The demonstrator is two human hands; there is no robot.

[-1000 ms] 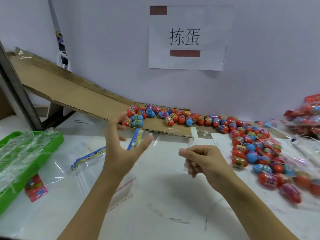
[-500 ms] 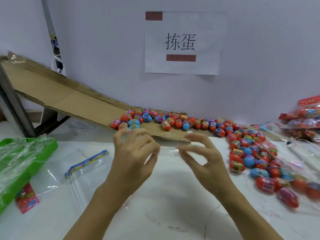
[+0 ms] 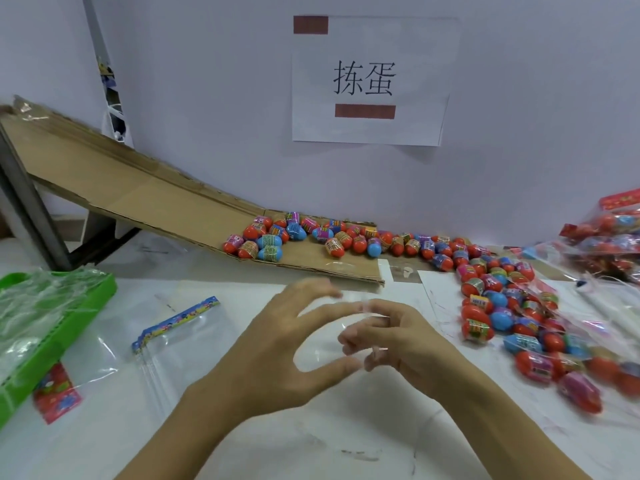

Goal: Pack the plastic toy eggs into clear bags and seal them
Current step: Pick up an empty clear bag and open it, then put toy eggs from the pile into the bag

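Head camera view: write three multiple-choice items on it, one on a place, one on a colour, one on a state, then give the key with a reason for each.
1. Where do the stacked empty bags with the colourful header strip lie?
A. On the cardboard ramp
B. On the table, left of the left hand
C. Inside the green tray

2. What colour is the tray at the left edge?
A. Green
B. Blue
C. Red

3. What do the hands do?
A. Each grips a toy egg
B. Both lie flat on the table
C. Both work a clear bag between them

Key: 1 B, the stack lies flat on the white table beside the left hand. 2 A, its rim is bright green. 3 C, clear film spans between the left hand and the right hand; the eggs lie untouched.
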